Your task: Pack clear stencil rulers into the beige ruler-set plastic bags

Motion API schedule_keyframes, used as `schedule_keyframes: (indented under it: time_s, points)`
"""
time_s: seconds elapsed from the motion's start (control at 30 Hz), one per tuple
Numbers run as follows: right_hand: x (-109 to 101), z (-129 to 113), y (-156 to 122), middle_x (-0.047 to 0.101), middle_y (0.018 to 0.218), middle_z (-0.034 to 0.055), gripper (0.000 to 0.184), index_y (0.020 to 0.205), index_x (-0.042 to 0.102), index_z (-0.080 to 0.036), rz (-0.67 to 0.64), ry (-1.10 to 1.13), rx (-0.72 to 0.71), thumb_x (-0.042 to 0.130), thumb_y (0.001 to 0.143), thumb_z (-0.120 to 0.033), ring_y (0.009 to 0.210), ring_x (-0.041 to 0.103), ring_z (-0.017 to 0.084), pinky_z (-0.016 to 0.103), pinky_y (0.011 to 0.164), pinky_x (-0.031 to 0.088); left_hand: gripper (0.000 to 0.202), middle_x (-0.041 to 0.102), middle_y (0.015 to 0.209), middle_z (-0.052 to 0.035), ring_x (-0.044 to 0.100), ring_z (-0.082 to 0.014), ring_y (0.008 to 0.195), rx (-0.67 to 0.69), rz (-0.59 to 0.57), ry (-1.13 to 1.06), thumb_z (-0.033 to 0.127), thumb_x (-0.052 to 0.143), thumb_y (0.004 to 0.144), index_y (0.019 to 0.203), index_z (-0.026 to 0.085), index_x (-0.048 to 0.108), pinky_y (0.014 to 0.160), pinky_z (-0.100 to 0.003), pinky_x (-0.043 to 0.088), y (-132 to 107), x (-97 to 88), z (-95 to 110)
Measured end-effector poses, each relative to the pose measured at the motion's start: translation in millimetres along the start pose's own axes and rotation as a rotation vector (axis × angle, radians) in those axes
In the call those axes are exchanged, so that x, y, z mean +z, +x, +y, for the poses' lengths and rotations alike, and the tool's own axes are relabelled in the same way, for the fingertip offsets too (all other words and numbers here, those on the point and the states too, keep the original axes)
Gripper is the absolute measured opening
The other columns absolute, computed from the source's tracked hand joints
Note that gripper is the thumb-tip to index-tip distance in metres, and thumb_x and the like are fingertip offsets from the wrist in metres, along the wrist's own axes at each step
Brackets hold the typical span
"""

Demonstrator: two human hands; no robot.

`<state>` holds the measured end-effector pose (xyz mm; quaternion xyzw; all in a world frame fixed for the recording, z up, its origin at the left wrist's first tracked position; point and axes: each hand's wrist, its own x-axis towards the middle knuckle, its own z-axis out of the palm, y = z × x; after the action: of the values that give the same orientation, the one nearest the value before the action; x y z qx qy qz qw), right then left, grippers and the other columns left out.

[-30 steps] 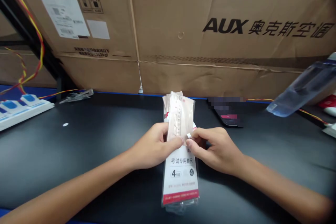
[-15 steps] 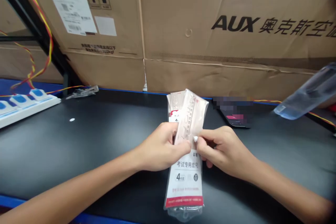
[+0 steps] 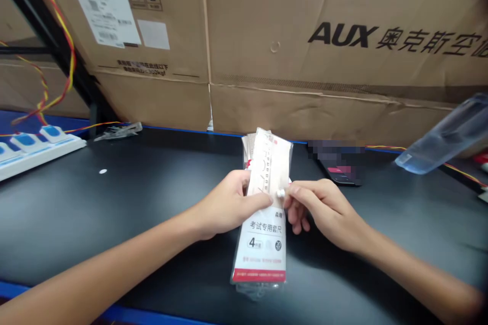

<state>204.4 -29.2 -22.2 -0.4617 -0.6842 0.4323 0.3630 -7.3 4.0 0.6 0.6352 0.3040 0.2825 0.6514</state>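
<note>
My left hand [image 3: 232,203] grips a clear-sleeved ruler set packet [image 3: 263,241], its thumb pressed across the front. Through the sleeve's upper part a scale and shaped cut-outs show; the lower part is a white label with a red band. Just right of the packet, my right hand [image 3: 324,208] pinches a small white piece [image 3: 281,193] between thumb and index finger at the packet's edge. What exactly the piece is cannot be made out. Behind the held packet, the tops of similar ruler packets [image 3: 247,148] stick out, mostly hidden.
On the black table [image 3: 160,177] lie a white dot [image 3: 102,171], a power strip [image 3: 41,152] and crumpled clear plastic [image 3: 120,131] on the left. A phone [image 3: 339,167] and a clear plastic container [image 3: 438,137] are on the right. A large cardboard box [image 3: 259,76] stands behind.
The held packet has shifted slightly left and up, its lower end rising. My right hand has moved a little up and left, still pinching the white piece, with its lower fingers now more visible.
</note>
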Motion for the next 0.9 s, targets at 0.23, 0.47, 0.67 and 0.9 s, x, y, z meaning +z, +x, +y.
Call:
schedule_keyframes:
  time_s: [0.23,0.47,0.67,0.9]
  points:
    - [2,-2,-1,0.064,0.059,0.0019,0.039,0.075,0.065,-0.015,-0.004,0.075,0.008,0.049,0.099,-0.041,0.049,0.061,0.013,0.022,0.046,0.047,0.013,0.076,0.091,-0.0059,0.07,-0.0174,0.078,0.028,-0.002,0.005,0.013,0.062,0.085,0.094,0.012,0.073,0.066,-0.024,0.055,-2,-0.7,4]
    - [3,-8,-1,0.062,0.059,-0.0003,0.029,0.066,0.059,-0.017,0.01,-0.045,0.007,0.057,0.092,-0.028,0.049,0.06,0.011,0.022,0.048,0.046,0.017,0.077,0.089,-0.0056,0.071,-0.0178,0.076,0.002,0.023,0.015,0.014,0.065,0.083,0.098,0.012,0.073,0.063,-0.024,0.055,-3,0.4,4]
    - [-5,-8,2,0.049,0.046,-0.0052,0.027,0.055,0.047,-0.02,0.207,-0.161,-0.009,0.055,0.081,-0.017,0.042,0.046,0.009,0.023,0.044,0.036,0.017,0.077,0.088,-0.007,0.072,-0.0209,0.075,-0.001,0.204,-0.064,0.015,0.068,0.079,0.095,0.012,0.072,0.063,-0.028,0.057,-1,-4.8,0]
    - [-3,-2,2,0.046,0.047,-0.0052,0.028,0.057,0.051,-0.021,0.447,-0.318,-0.157,0.058,0.083,-0.015,0.043,0.041,0.009,0.024,0.042,0.032,0.025,0.077,0.101,-0.0102,0.074,-0.0252,0.083,0.044,0.311,-0.213,0.012,0.067,0.076,0.101,0.013,0.071,0.071,-0.035,0.059,3,-8.9,1]
